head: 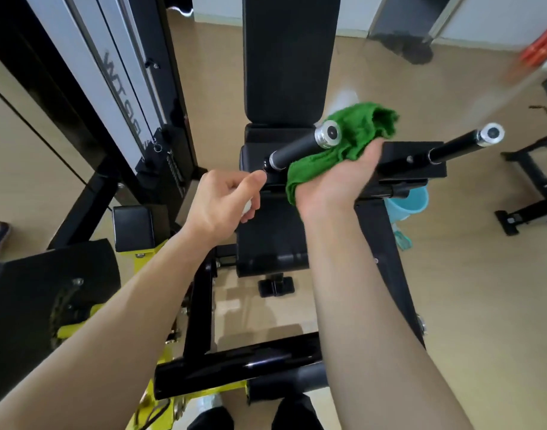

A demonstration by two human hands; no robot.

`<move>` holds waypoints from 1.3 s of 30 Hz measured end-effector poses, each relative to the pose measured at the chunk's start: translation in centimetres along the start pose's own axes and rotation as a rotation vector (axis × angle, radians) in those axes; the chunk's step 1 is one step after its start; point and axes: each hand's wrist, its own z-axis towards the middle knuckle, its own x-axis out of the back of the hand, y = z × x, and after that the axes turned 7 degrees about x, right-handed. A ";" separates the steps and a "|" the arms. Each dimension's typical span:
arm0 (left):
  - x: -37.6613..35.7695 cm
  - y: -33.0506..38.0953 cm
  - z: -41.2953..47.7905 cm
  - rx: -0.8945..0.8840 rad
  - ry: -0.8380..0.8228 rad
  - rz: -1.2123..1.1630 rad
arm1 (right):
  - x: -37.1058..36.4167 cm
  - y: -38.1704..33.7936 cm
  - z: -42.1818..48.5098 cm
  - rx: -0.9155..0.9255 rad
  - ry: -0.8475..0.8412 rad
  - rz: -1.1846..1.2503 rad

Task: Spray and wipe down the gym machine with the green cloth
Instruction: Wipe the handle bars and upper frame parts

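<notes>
The right hand [337, 178], palm up, holds the green cloth [340, 144] bunched against the right side of the gym machine's left handle grip [297, 148], beside its silver end cap [329, 133]. The left hand [224, 198] curls round a small, mostly hidden white object [246, 208], with its thumb tip at the grip's base. A blue bucket [410, 203] sits below the right handle bar [455, 147]

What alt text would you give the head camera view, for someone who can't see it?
A person's right hand holds a green cloth by the black, chrome-capped handle of a gym machine. The left hand, beside it, grips a small white object.
</notes>
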 end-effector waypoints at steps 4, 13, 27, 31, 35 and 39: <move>-0.1 -0.5 0.4 0.041 0.030 -0.062 | -0.1 4.3 1.0 -0.090 0.110 -0.220; -0.3 -0.8 1.8 0.059 0.067 -0.052 | 0.1 1.3 2.0 -0.031 0.003 -0.110; -0.6 -0.6 2.6 0.084 0.049 -0.087 | -1.9 -3.9 6.7 -0.353 -0.824 -0.642; -0.2 -0.6 2.6 0.120 0.093 -0.107 | -3.3 -3.0 10.2 -0.528 -1.143 -1.142; 0.2 -0.5 2.1 0.111 0.107 -0.093 | -3.3 -1.1 11.8 -0.606 -1.213 -1.405; 0.1 0.1 1.7 0.109 0.096 -0.055 | -3.6 -2.4 11.0 -0.549 -1.325 -1.364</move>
